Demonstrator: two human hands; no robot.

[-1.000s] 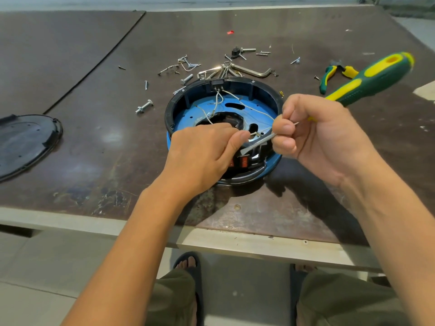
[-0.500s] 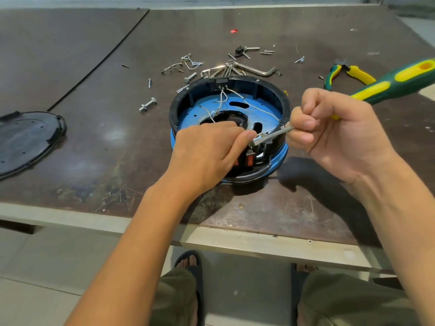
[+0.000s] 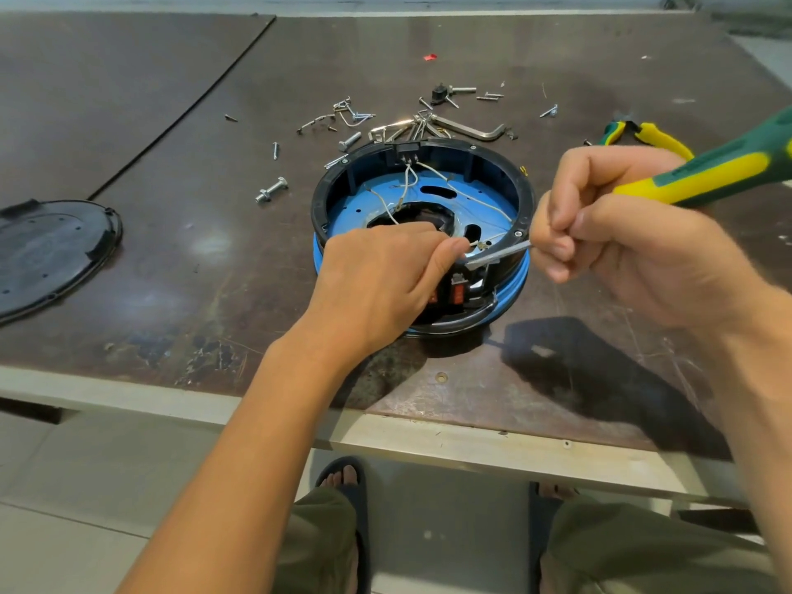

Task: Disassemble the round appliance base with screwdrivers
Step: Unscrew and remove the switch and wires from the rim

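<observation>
Spreading under everything is the dark brown table [image 3: 171, 293], scuffed along its near edge, and I stand against that edge. Far off to my left lies a black round cover [image 3: 47, 250], flat on the top and well apart from the rest.

Near the middle sits the base [image 3: 493, 165], a black ring with a blue band round its foot, open side up. Inside I see a blue plate [image 3: 355, 199] with slots, thin pale wires [image 3: 463, 195] running from a connector at the far wall, and red switches [image 3: 457, 293] at the near wall.

My left hand [image 3: 377, 285] lies over the near wall, fingers bent down into the ring, thumb reaching toward the tool's tip; whether those fingers clamp on anything I cannot tell, since the hand's back hides them. My right hand [image 3: 634, 250] is just right of the ring, fingers curled tight round the screwdriver [image 3: 707, 173]. Its green and yellow handle juts up and off to the right, and its steel shaft crosses the rim, the tip just beside my left thumb.

Behind my right hand lie pliers [image 3: 655, 135] with matching grips. A hex key [image 3: 471, 131] rests just beyond the far rim. A bolt [image 3: 271, 190] lies left of the ring, and loose screws [image 3: 351, 113] are scattered farther back. A red scrap [image 3: 430, 57] sits beyond them all.
</observation>
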